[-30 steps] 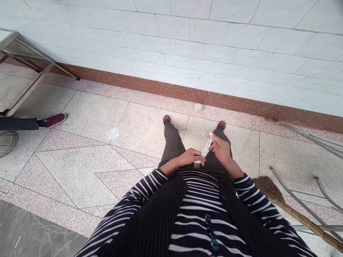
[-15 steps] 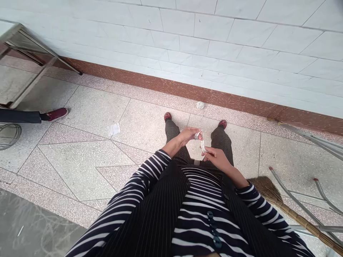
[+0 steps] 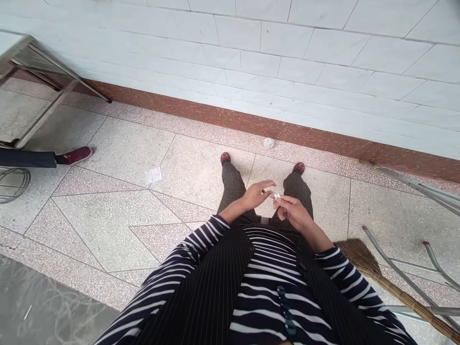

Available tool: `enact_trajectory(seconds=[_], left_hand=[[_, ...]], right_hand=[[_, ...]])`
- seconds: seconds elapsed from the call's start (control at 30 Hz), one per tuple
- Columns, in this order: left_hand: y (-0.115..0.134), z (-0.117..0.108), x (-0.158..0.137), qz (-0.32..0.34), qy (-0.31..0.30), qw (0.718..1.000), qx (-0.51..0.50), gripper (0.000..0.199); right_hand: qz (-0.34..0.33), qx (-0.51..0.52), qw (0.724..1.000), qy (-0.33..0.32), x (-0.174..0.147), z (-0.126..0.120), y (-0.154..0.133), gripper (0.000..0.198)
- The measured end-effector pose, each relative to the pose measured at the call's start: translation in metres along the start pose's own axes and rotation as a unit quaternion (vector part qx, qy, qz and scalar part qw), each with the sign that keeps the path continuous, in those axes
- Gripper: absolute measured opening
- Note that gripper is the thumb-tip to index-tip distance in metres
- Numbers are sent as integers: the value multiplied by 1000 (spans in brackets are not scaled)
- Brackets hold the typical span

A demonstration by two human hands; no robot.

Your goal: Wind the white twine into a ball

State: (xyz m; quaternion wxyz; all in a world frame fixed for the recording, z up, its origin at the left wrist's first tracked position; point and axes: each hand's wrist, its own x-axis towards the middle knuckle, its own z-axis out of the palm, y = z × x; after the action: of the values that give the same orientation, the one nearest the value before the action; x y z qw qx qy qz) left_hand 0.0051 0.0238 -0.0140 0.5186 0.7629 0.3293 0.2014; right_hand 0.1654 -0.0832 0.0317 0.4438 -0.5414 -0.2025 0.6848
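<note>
Down comes the left hand (image 3: 256, 195), closer to its partner, and that stretch of white cord (image 3: 276, 196) between the 2 is now a small bundle! Right hand (image 3: 293, 212) has it pinched between thumb and fingertips, just in front of the waist. Left fingers are parted, tips right beside the cord; whether they grip any of it, I can't tell from where I'm standing. Off to the right, a broom (image 3: 359, 254) lies beside a metal frame (image 3: 381, 249). Farther out, 2 red shoes (image 3: 225, 157) stand apart, and beyond them a ball of white string (image 3: 269, 143) sits on the floor near the brown skirting (image 3: 179, 108), white tiled wall (image 3: 230, 52) behind.
</note>
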Motion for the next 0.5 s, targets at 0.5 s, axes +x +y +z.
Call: enact_trajectory(seconds=[0.5], left_hand=[[0,13,-42,-121,-212,960,-138,38]], right_hand=[[-170,-309,929,111,32,-23,3,58]])
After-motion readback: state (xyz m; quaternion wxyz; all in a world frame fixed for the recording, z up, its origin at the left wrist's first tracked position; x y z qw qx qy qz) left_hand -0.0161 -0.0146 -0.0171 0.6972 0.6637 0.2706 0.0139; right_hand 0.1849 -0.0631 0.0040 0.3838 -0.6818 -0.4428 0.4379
